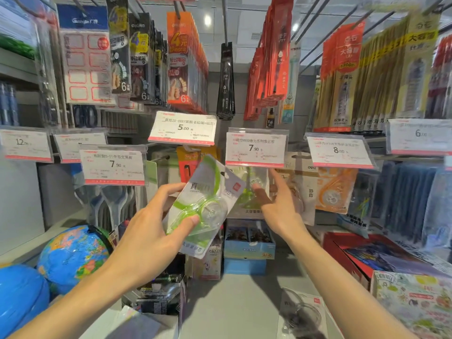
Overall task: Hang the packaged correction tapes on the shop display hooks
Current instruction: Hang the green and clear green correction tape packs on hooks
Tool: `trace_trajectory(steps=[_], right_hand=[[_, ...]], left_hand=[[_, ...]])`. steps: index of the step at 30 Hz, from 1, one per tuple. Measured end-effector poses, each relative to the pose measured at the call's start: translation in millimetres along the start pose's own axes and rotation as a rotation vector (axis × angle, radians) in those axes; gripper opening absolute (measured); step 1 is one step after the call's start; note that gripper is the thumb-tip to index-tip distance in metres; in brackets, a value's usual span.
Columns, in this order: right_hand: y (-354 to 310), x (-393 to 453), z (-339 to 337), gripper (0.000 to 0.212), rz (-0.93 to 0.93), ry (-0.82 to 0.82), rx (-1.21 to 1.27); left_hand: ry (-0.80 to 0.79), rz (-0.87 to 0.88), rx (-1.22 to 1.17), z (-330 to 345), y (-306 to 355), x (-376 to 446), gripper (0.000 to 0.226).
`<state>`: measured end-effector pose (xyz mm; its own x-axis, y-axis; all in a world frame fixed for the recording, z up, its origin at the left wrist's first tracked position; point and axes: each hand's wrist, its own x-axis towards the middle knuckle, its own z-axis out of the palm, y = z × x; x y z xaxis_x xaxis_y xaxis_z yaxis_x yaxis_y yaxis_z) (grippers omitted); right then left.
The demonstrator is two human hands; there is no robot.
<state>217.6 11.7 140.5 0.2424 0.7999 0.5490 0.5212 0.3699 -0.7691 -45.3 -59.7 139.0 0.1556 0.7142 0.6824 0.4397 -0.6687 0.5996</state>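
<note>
My left hand (156, 221) grips a green and clear packaged correction tape (205, 206), thumb on its front and fingers behind, tilted with the hang hole up to the right. My right hand (276, 204) reaches forward with fingers spread, touching the green correction tape packs (247, 192) that hang under the 7.90 price tag (255, 146). The hook itself is hidden behind that tag. Another clear packaged tape (303, 311) lies on the low shelf near my right forearm.
Orange correction tape packs (335, 192) hang to the right under an 8.00 tag. Pencil and pen packs hang on hooks above. Globes (73, 255) sit at lower left, boxes (249, 243) stand below the hooks, and red boxes (347, 253) fill the lower right.
</note>
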Motion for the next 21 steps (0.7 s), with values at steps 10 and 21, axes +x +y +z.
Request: trace_trajectory(steps=[10, 21], right_hand=[[15, -30, -36, 0.012, 0.078, -0.066, 0.023], [19, -69, -37, 0.040, 0.177, -0.303, 0.512]], left_hand=[[-0.113, -0.164, -0.255, 28, -11, 7, 0.037], [-0.218, -0.179, -0.390, 71, -1, 10, 0.046]])
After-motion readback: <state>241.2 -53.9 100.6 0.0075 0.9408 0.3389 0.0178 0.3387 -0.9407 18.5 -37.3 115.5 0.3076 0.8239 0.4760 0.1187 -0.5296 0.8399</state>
